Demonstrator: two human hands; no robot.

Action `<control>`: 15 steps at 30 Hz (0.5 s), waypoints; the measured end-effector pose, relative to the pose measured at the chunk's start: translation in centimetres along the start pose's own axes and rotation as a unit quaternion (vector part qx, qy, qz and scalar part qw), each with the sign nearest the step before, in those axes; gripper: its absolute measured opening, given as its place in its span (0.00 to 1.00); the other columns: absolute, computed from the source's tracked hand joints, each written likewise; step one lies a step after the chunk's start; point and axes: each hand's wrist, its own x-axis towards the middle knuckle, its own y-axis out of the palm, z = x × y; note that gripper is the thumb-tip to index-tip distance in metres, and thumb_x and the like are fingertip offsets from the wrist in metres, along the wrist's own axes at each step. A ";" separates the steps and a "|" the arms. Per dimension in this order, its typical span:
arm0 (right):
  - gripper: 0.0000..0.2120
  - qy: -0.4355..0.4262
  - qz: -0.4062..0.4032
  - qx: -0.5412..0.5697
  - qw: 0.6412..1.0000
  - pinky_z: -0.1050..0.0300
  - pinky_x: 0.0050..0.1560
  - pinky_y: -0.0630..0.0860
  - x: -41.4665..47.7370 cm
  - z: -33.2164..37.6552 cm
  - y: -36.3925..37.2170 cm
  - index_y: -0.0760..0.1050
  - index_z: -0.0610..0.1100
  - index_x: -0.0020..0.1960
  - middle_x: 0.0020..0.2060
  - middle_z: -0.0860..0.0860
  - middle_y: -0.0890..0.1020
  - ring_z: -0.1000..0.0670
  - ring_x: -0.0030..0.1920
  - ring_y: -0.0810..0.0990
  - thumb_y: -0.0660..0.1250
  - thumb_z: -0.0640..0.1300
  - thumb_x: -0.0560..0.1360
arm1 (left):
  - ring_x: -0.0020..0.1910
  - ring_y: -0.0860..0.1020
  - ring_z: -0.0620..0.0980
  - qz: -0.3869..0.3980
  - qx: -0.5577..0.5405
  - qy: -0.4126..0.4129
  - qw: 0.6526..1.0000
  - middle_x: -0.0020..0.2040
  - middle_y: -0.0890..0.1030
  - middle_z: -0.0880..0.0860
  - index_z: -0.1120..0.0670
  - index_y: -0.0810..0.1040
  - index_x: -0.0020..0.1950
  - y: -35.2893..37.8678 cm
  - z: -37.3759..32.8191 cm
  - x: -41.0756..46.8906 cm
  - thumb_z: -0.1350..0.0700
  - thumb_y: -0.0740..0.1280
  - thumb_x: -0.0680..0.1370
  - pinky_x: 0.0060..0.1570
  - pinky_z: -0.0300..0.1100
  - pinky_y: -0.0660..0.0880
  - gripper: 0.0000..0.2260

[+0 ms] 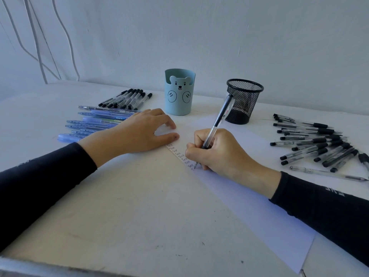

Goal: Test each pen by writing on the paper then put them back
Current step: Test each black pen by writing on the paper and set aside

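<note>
My right hand grips a clear black-ink pen with its tip on the white paper, at the bottom of a column of handwritten "Test" words. The pen's cap end tilts up toward the black mesh holder. My left hand lies flat with straight fingers on the paper's upper left corner. A heap of black pens lies to the right of the paper. Blue pens lie in a row to the left, partly under my left hand.
A light blue bear-faced pen cup stands behind the paper, with the mesh holder to its right. A second group of black pens lies at the back left. The white table meets a white wall behind. Cables hang at the upper left.
</note>
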 end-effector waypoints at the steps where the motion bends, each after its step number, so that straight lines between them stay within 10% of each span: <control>1: 0.17 0.000 0.003 -0.002 1.000 0.65 0.25 0.66 0.0 0.0 0.0 0.66 0.38 0.30 0.20 0.52 0.70 0.55 0.21 0.69 0.71 0.37 0.73 | 0.53 0.68 0.43 0.001 0.000 0.000 1.000 0.53 0.68 0.41 0.43 0.74 0.63 0.0 0.0 0.0 0.36 0.59 0.76 0.54 0.41 0.65 0.20; 15: 0.20 -0.002 -0.009 0.014 1.000 0.67 0.25 0.68 0.1 -0.1 -0.2 0.64 0.43 0.27 0.19 0.56 0.70 0.57 0.21 0.69 0.71 0.35 0.72 | 0.53 0.68 0.43 -0.003 -0.004 0.003 1.000 0.56 0.71 0.43 0.44 0.75 0.64 0.0 0.1 0.0 0.36 0.59 0.76 0.56 0.42 0.66 0.21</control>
